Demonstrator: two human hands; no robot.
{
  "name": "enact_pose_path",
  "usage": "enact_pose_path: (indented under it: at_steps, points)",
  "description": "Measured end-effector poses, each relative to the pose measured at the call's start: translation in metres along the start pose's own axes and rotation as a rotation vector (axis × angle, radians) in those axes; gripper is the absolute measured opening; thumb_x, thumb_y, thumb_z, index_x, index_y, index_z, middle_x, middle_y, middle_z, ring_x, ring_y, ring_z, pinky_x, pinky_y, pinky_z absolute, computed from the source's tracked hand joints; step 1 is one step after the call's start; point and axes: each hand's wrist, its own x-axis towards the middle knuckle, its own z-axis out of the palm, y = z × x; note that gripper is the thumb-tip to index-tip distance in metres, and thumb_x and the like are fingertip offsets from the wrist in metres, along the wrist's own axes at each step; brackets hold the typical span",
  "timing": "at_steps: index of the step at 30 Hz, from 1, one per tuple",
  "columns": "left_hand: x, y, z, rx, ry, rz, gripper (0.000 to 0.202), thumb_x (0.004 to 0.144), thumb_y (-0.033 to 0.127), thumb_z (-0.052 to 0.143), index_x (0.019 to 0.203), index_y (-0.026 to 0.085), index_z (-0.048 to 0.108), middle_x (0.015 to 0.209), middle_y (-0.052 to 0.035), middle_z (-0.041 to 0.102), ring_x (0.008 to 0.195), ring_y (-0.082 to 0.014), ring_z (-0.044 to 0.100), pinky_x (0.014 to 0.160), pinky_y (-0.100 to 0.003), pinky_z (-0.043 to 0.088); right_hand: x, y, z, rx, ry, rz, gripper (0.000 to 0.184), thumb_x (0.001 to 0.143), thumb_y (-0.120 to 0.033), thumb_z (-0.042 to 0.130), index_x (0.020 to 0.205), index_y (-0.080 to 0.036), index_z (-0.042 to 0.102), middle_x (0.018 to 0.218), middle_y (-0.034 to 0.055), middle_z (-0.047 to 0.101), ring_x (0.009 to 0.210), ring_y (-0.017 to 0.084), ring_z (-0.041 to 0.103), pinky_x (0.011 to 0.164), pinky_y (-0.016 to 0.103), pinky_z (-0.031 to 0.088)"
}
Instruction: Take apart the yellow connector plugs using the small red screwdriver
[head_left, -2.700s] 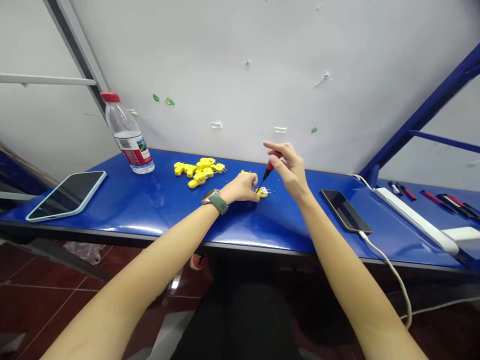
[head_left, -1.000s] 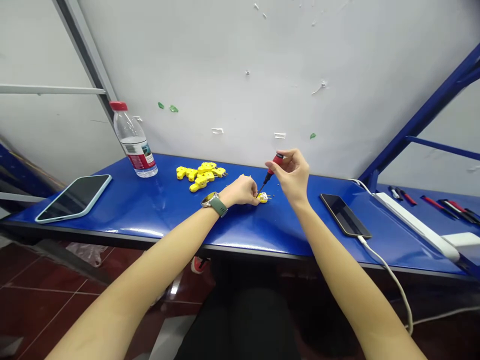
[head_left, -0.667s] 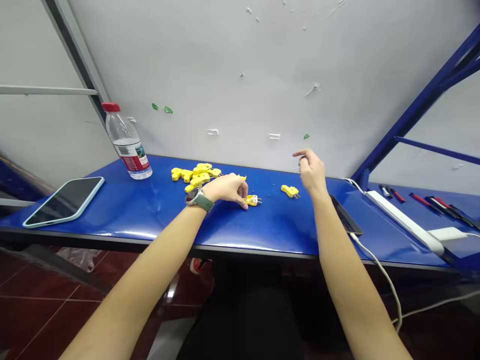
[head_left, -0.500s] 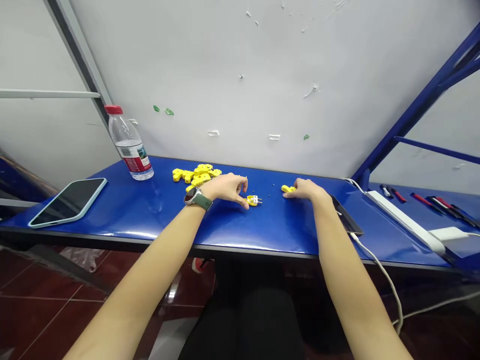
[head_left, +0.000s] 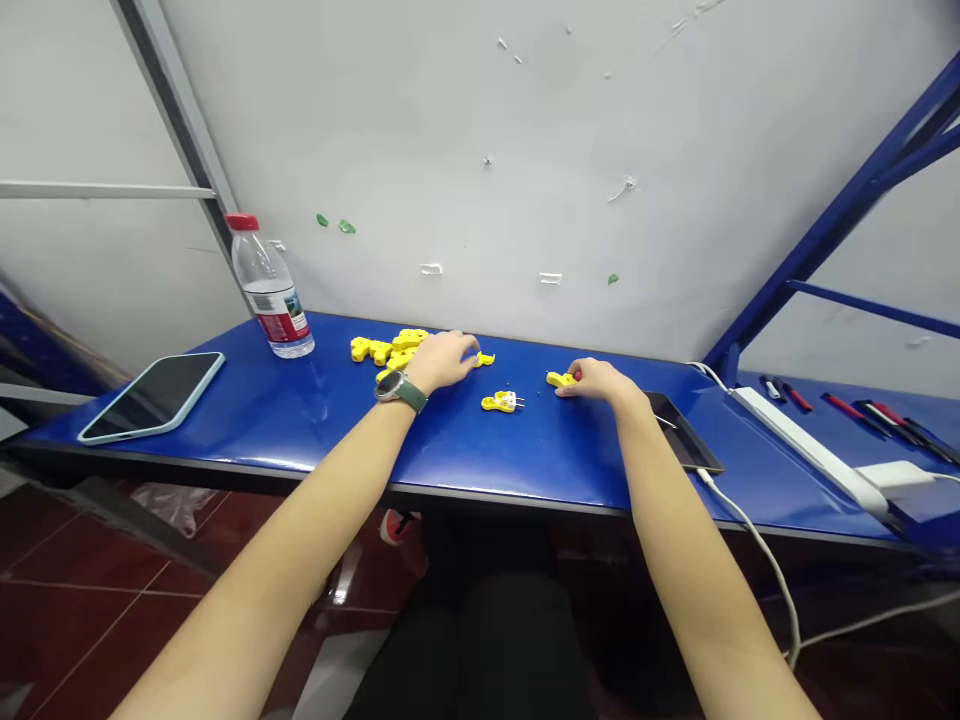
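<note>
On glossy tabletop (head_left: 330,440) — opened plastic plug (head_left: 499,402).
Three o'clock, right hand (head_left: 596,380) pinches rounded plug (head_left: 559,380), screwdriver (head_left: 577,376); ten o'clock, left hand (head_left: 446,362) half-curled by shell (head_left: 487,360) — hold unclear.

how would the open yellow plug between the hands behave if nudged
The plug would likely slide, not roll: it lies flat on a glossy table. Its white insert might shift, with no cover over it.

Bare forearms (head_left: 300,540) stretched forward, left hand (head_left: 450,360) palm down, right hand (head_left: 596,380) curled in grip
</note>
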Motion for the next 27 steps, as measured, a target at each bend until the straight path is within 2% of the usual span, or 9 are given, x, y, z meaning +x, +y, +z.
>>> enact_pose_path:
  at_steps: [3,6,8,10,11,13,16,19,27]
  points:
    - [0.005,0.007,0.011,0.061,-0.050,0.030,0.026,0.093,0.031,0.066,0.114,0.021,0.076,0.116,-0.0112,0.076,0.112,-0.0289,0.068,0.098,-0.037,0.047,-0.002,-0.003,-0.001,0.026,0.051,-0.012,0.048,0.076,-0.049,0.083,0.113,-0.020,0.071,0.116,0.0122,0.073,0.104,0.029,0.069,0.081,0.034,0.051]
    - [0.011,0.009,0.016,-0.017,-0.001,0.002,0.016,0.090,0.021,0.066,0.098,0.019,0.080,0.107,-0.0106,0.079,0.107,-0.0280,0.071,0.095,-0.036,0.049,-0.003,-0.009,-0.002,0.131,0.287,-0.080,0.045,0.083,-0.049,0.077,0.114,-0.019,0.071,0.110,0.0118,0.072,0.103,0.028,0.067,0.085,0.036,0.052]
    - [0.013,0.008,0.016,-0.197,0.075,-0.006,0.013,0.089,0.021,0.068,0.092,0.018,0.080,0.101,-0.0099,0.080,0.099,-0.0265,0.073,0.092,-0.035,0.052,-0.005,-0.016,-0.001,0.190,0.394,-0.241,0.037,0.088,-0.043,0.073,0.116,-0.019,0.071,0.101,0.0093,0.070,0.099,0.026,0.067,0.090,0.037,0.052]
    - [0.013,0.009,0.014,-0.483,0.138,-0.025,0.014,0.088,0.027,0.070,0.092,0.016,0.079,0.094,-0.0094,0.080,0.092,-0.0246,0.074,0.088,-0.034,0.054,-0.007,-0.026,0.003,0.227,0.401,-0.507,0.038,0.089,-0.036,0.073,0.124,-0.022,0.069,0.100,0.0074,0.068,0.095,0.024,0.066,0.092,0.036,0.053]
    - [0.013,0.011,0.013,-0.649,0.140,-0.040,0.017,0.089,0.030,0.070,0.094,0.015,0.078,0.092,-0.0095,0.080,0.089,-0.0236,0.074,0.086,-0.034,0.056,-0.007,-0.032,0.006,0.237,0.388,-0.644,0.045,0.087,-0.035,0.074,0.131,-0.024,0.067,0.107,0.0078,0.067,0.097,0.024,0.066,0.092,0.036,0.053]
    - [0.012,0.014,0.012,-0.960,0.076,-0.085,0.026,0.089,0.036,0.071,0.100,0.013,0.076,0.090,-0.0102,0.080,0.084,-0.0220,0.075,0.082,-0.033,0.058,-0.009,-0.043,0.013,0.247,0.367,-0.776,0.058,0.087,-0.033,0.075,0.143,-0.028,0.059,0.122,0.0094,0.063,0.095,0.023,0.066,0.085,0.035,0.055]
    - [0.010,0.019,0.010,-1.200,-0.057,-0.123,0.030,0.087,0.039,0.075,0.100,0.011,0.073,0.087,-0.0113,0.079,0.080,-0.0199,0.075,0.081,-0.033,0.059,-0.010,-0.055,0.023,0.221,0.387,-0.806,0.040,0.091,-0.026,0.066,0.132,-0.029,0.067,0.123,0.0091,0.064,0.090,0.021,0.065,0.083,0.033,0.053]
    - [0.008,0.021,0.008,-1.206,-0.095,-0.115,0.026,0.084,0.035,0.078,0.094,0.010,0.074,0.085,-0.0106,0.079,0.078,-0.0189,0.074,0.083,-0.033,0.059,-0.012,-0.057,0.025,0.259,0.355,-0.829,0.030,0.091,-0.021,0.062,0.120,-0.025,0.071,0.109,0.0062,0.072,0.089,0.020,0.066,0.082,0.031,0.051]
    - [0.007,0.022,0.005,-1.238,-0.019,-0.144,0.023,0.082,0.032,0.078,0.091,0.011,0.075,0.088,-0.0099,0.079,0.082,-0.0199,0.075,0.087,-0.035,0.060,-0.020,-0.051,0.015,0.347,0.302,-0.813,0.043,0.088,-0.043,0.072,0.125,-0.020,0.069,0.113,0.0096,0.075,0.096,0.024,0.069,0.078,0.034,0.053]
